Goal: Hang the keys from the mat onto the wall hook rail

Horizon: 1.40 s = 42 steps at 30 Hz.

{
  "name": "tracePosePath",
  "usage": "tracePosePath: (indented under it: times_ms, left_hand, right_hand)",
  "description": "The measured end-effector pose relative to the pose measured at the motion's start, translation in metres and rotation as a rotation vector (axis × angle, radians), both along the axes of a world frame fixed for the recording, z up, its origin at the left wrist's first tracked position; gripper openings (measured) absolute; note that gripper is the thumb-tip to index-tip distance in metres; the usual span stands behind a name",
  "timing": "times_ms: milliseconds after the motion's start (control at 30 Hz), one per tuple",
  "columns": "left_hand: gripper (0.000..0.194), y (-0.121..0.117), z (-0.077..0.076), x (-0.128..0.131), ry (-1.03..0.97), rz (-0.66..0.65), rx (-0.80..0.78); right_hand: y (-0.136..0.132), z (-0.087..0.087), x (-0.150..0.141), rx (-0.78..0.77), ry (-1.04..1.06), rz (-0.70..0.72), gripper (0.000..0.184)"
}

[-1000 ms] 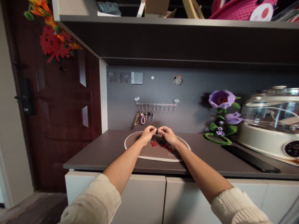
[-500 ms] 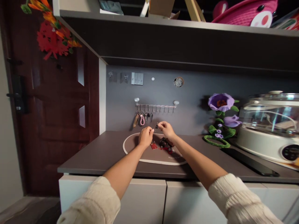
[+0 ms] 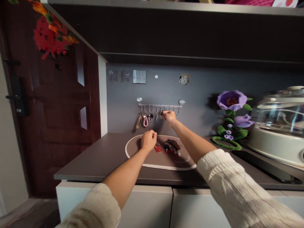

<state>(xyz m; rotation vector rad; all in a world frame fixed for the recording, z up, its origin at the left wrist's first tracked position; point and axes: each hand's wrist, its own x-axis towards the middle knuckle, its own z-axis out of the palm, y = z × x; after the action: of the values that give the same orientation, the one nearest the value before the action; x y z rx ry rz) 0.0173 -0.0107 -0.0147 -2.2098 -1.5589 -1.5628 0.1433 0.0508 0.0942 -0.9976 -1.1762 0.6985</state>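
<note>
My right hand (image 3: pixel 169 117) pinches a small dark key (image 3: pixel 161 114) at the hook rail (image 3: pixel 163 105) on the wall, just below one of its hooks. Whether the key's ring is on that hook cannot be made out. Over the oval mat (image 3: pixel 166 167), my left hand (image 3: pixel 149 140) is closed with its fingers curled; what it holds, if anything, is hidden. To the left of the right hand, several keys hang in a row, along with a tan strap (image 3: pixel 138 122) and a pink loop (image 3: pixel 145 121). A heap of keys (image 3: pixel 171 146) and a red tag (image 3: pixel 158 148) lie on the mat.
A purple knitted flower (image 3: pixel 231 100) and a white appliance with a clear cover (image 3: pixel 273 136) stand to the right, with a black phone (image 3: pixel 268 166) before them. Overhead is a dark shelf (image 3: pixel 166 34). A dark red door (image 3: pixel 61 164) is at the left.
My right hand has risen from above the mat to the hook rail, carrying the small dark key. The left hand stays nearly in place. The view has tilted down slightly.
</note>
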Motion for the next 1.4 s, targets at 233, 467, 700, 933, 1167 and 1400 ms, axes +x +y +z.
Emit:
tracePosePath:
  times_ms: [233,467,700,933,1167,1400]
  left_hand:
    - [0.022,0.000,-0.001,-0.001,-0.023,-0.025,0.020]
    - [0.022,-0.002,0.000,-0.001,-0.027,-0.038,0.022]
    - [0.022,0.001,0.000,-0.001,-0.027,-0.039,0.021]
    - [0.022,0.001,-0.001,-0.001,-0.035,-0.045,0.022]
    - [0.022,0.001,-0.001,-0.001,-0.043,-0.052,0.025]
    - [0.022,0.001,-0.001,-0.001,-0.040,-0.071,0.033]
  right_hand:
    - [0.011,0.003,-0.008,-0.057,0.073,-0.025,0.010]
    - [0.013,0.004,-0.013,-0.100,0.121,-0.070,0.013]
    - [0.016,0.001,-0.015,-0.132,0.153,-0.089,0.015]
    - [0.016,-0.005,-0.013,-0.143,0.157,-0.093,0.016]
    - [0.018,-0.008,-0.007,-0.127,0.151,-0.081,0.014]
    - [0.013,-0.011,-0.002,-0.124,0.134,-0.075,0.010]
